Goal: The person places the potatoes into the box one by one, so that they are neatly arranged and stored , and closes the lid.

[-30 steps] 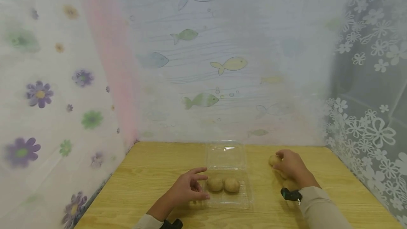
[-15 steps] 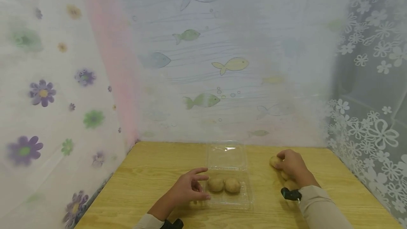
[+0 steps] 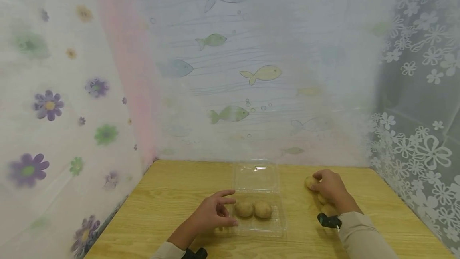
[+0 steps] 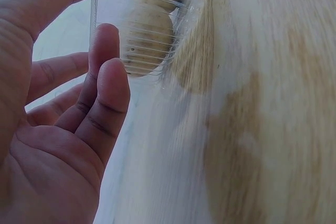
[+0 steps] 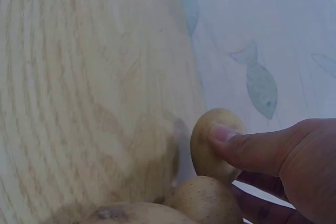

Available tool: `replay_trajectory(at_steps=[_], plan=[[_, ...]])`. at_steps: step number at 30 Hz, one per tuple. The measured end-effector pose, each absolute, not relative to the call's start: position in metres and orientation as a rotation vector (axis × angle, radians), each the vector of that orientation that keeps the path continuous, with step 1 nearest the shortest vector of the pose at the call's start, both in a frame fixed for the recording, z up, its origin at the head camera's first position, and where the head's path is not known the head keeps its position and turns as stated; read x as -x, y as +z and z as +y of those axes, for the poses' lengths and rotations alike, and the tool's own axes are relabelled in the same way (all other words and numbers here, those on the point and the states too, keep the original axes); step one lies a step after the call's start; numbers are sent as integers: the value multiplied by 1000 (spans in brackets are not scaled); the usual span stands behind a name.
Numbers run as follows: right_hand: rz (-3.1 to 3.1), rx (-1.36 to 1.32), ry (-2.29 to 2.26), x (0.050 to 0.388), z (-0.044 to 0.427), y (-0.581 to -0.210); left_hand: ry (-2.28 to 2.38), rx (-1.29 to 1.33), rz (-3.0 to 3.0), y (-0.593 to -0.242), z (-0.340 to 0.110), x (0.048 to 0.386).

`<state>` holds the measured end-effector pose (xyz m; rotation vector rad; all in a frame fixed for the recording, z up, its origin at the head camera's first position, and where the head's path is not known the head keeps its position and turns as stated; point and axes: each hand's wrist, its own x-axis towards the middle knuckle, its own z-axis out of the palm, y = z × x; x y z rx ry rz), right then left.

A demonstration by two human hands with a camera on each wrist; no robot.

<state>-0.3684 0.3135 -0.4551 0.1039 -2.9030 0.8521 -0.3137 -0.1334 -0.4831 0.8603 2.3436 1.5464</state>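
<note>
My left hand [image 3: 210,215] holds the left side of a clear plastic clamshell box [image 3: 278,227], its thumb at the rim in the left wrist view. Several of its fingers [image 4: 107,82] are bent against the wall. Two potatoes [image 3: 263,210] sit side by side inside the box, whose lid [image 3: 256,177] lies folded back. To the right of it, my right hand [image 3: 332,187] pinches a small potato [image 5: 202,142], with the thumb pressed on its face. Below and beside that one lie another potato [image 5: 207,200] and a larger one [image 5: 139,214], partly cut off in the right wrist view.
A wood-grain table [image 3: 172,179] carries everything. Behind it hangs a pale curtain [image 3: 258,131] with printed fish; a flowered curtain [image 3: 118,151] stands at the left and a white-flowered sheet [image 3: 406,163] at the right.
The right hand's potato has shifted very slightly in the head view, and the potatoes under the hand show more. The left hand and box stay in place.
</note>
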Motion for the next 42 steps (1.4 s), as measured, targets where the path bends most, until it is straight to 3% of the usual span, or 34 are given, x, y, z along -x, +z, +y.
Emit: replay_trajectory(at_steps=[42], plan=[[-2781, -164, 1012, 336, 288, -445, 1560, -858, 2333, -486, -134, 315]])
